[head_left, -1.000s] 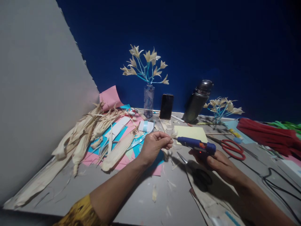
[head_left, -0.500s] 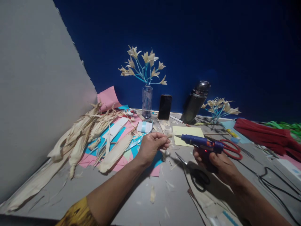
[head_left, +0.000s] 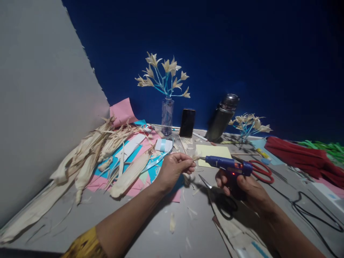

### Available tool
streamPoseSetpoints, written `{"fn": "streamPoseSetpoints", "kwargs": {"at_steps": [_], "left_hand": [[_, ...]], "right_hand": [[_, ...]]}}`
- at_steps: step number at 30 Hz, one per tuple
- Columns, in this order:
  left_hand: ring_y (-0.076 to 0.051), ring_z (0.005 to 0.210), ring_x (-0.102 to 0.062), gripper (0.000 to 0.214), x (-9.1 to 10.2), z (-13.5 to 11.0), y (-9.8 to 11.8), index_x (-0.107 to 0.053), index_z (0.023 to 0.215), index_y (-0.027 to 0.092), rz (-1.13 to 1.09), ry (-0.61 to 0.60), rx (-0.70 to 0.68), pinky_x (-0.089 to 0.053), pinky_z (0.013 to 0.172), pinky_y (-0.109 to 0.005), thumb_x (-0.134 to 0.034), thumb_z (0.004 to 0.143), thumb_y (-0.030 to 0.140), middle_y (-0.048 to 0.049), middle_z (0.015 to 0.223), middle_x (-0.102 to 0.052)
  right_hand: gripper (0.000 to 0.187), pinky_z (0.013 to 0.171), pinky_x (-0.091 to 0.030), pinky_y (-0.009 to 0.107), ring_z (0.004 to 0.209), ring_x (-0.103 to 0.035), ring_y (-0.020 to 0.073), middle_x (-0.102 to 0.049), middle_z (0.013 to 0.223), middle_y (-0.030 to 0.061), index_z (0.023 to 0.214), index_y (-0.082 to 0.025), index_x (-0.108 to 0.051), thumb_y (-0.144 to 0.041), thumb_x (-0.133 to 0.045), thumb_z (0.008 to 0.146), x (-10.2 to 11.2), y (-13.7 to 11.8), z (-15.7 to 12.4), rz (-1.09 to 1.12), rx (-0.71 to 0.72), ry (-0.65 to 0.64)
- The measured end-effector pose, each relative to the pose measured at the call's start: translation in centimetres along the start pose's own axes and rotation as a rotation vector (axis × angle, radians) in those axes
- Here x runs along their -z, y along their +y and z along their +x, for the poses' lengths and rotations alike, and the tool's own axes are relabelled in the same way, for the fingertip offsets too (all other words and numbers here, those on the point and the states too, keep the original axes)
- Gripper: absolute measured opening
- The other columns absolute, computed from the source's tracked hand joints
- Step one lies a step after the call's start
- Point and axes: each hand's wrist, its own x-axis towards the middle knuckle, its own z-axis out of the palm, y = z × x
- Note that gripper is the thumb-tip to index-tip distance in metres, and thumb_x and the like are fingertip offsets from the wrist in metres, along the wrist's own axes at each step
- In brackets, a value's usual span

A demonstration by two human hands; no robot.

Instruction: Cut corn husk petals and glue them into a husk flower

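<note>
The left hand (head_left: 176,165) is pinching a small husk piece (head_left: 195,156) between closed thumb and fingers, above the middle of the worktop (head_left: 153,229). The right hand (head_left: 251,190) is gripping a blue glue gun (head_left: 228,165), its fingers wrapping the handle and its red light glowing. Half a second ago the nozzle was standing clear of the husk piece; now it is pointing right at it, with the gun sitting farther left. Actual contact is too small to confirm. The left hand is keeping the same pinch.

Near the back edge of the worktop, a clear bottle (head_left: 167,118) is standing upright and holding blue stems with pale flowers (head_left: 166,66). A dark flask (head_left: 221,118) is leaning toward the blue wall (head_left: 120,43). Between them, a phone (head_left: 187,123) is standing on end. Right of the flask, a second flower bunch (head_left: 257,124) is standing along the same edge.

Below the hands, black-handled scissors (head_left: 208,184) are lying on the worktop. Yellow paper (head_left: 213,150) is lying behind the nozzle, and red-handled scissors (head_left: 262,171) are lying beyond the right hand. A black cord (head_left: 295,204) is looping toward the right side, where a red cloth (head_left: 298,157) is lying farther back. Dry husks (head_left: 91,150) are covering the left side, partly over pink and blue paper (head_left: 94,182), with one long strip reaching toward the front left corner. A gray wall (head_left: 40,89) is bordering the left edge.
</note>
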Motion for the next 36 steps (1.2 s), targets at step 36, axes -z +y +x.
{"fn": "streamPoseSetpoints", "kwargs": {"at_steps": [36], "left_hand": [[-0.014,0.056,-0.066,0.019,-0.4,-0.22,-0.01,-0.069,0.069,0.011,-0.005,0.011,0.023,-0.052,0.056,-0.026,-0.084,0.066,0.022,-0.0096,0.068,-0.073]], "right_hand": [[0.051,0.048,-0.028,0.026,0.057,-0.036,0.013,-0.043,0.068,0.0005,0.08,-0.018,-0.058,-0.069,-0.062,0.084,-0.19,0.83,-0.46,-0.139,-0.088,-0.032]]}}
